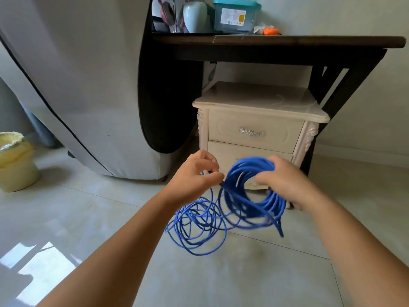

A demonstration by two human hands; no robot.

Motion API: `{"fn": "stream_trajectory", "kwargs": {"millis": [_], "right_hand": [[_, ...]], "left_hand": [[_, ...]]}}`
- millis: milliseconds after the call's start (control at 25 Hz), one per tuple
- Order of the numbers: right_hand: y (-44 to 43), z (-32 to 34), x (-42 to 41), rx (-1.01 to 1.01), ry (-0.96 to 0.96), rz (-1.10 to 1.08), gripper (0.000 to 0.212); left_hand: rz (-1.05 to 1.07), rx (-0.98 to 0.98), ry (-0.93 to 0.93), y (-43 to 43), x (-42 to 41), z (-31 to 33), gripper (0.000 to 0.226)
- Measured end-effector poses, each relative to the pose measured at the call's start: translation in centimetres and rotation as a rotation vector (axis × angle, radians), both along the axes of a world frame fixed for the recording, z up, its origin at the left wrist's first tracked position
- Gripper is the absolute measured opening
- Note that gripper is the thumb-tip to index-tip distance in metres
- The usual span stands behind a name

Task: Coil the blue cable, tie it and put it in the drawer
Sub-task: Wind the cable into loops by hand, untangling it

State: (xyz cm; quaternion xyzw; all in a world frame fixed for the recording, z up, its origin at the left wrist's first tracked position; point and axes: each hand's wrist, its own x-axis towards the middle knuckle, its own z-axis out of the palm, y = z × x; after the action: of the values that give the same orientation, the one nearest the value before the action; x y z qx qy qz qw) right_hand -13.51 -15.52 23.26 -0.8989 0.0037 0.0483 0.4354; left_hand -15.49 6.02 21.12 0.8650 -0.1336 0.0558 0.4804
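Observation:
A blue cable (234,191) is partly wound into a thick ring held in the air. My right hand (285,182) grips that ring on its right side, fingers curled round the bundle. My left hand (194,176) pinches a single strand just left of the ring. Loose loops of the same cable hang below and spread over the floor tiles. Behind my hands stands a cream bedside cabinet (261,100) with an upper drawer (254,131) closed; a lower drawer front shows behind the ring, mostly hidden.
A dark wooden table (287,41) stands over the cabinet, carrying a teal-lidded box (236,15), a pale vase and an orange item. A grey covered object (77,85) fills the left side. A yellow bin (15,162) sits at the far left.

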Motion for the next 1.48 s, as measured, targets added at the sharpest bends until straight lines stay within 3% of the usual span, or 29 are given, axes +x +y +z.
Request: {"fn": "stream_trajectory", "kwargs": {"millis": [80, 160, 200, 320, 440, 520, 600, 760, 880, 960, 1040, 1120, 1200, 1240, 1360, 1400, 1480], "right_hand": [[1.6, -0.7, -1.0, 0.021, 0.230, 0.251, 0.023], [2.8, -1.8, -1.6, 0.219, 0.447, 0.328, 0.021], [3.1, -2.3, -1.7, 0.331, 0.501, 0.325, 0.020], [3.4, -3.2, -1.2, 0.516, 0.486, 0.319, 0.019], [3.6, -3.5, -1.3, 0.568, 0.491, 0.378, 0.024], [4.0, -3.2, -1.7, 0.624, 0.491, 0.389, 0.019], [4.0, -3.1, -1.8, 0.725, 0.514, 0.334, 0.016], [4.4, -3.8, -1.5, 0.788, 0.481, 0.249, 0.058], [4.2, -3.2, 0.3, 1.098, 0.316, -0.020, 0.079], [2.6, -2.9, 1.3, 1.257, 0.173, -0.379, 0.057], [1.1, -3.5, 1.4, 1.106, 0.239, -0.521, 0.023], [0.7, -4.3, 0.9, 0.854, 0.366, -0.416, 0.015], [1.0, -3.6, 0.9, 0.740, 0.229, -0.330, 0.007], [1.2, -2.9, 0.6, 0.734, 0.124, -0.218, 0.020], [3.0, -1.1, -2.3, 0.635, 0.081, 0.342, 0.095], [3.8, -1.3, -3.1, 0.527, 0.074, 0.430, 0.113], [5.2, -1.9, -3.6, 0.398, -0.004, 0.368, 0.132]], "left_hand": [[-0.055, -0.045, 0.047, -1.0, 0.2, 0.1, 0.027], [-0.114, -0.011, 0.126, -2.1, 0.2, 0.3, 0.032], [-0.125, -0.007, 0.200, -2.3, 0.2, 0.5, 0.047], [-0.146, -0.068, 0.535, -1.3, 0.3, 0.2, 0.099], [-0.191, -0.041, 0.644, -0.2, 0.3, 0.2, 0.113], [-0.134, 0.001, 0.626, 0.0, 0.3, 0.5, 0.108], [-0.029, 0.042, 0.615, 0.0, 0.2, 0.7, 0.089], [0.047, 0.130, 0.494, 0.1, -0.4, 0.6, 0.030], [0.260, -0.105, 0.282, 0.7, -0.6, 2.0, 0.015], [0.429, -0.287, 0.073, 1.4, -0.9, 3.2, 0.021], [0.511, -0.379, -0.133, 2.4, -1.1, 3.8, 0.028], [0.493, -0.339, -0.251, 3.1, -1.4, 3.9, 0.034], [0.477, -0.291, -0.285, 3.0, -1.5, 3.5, 0.039], [0.483, -0.294, -0.287, 2.8, -1.4, 3.3, 0.039], [0.519, -0.373, -0.254, 2.2, -0.8, 3.1, 0.034], [0.528, -0.397, -0.234, 1.9, -0.7, 3.0, 0.033], [0.510, -0.431, -0.192, 1.3, -0.7, 2.9, 0.034]]}}
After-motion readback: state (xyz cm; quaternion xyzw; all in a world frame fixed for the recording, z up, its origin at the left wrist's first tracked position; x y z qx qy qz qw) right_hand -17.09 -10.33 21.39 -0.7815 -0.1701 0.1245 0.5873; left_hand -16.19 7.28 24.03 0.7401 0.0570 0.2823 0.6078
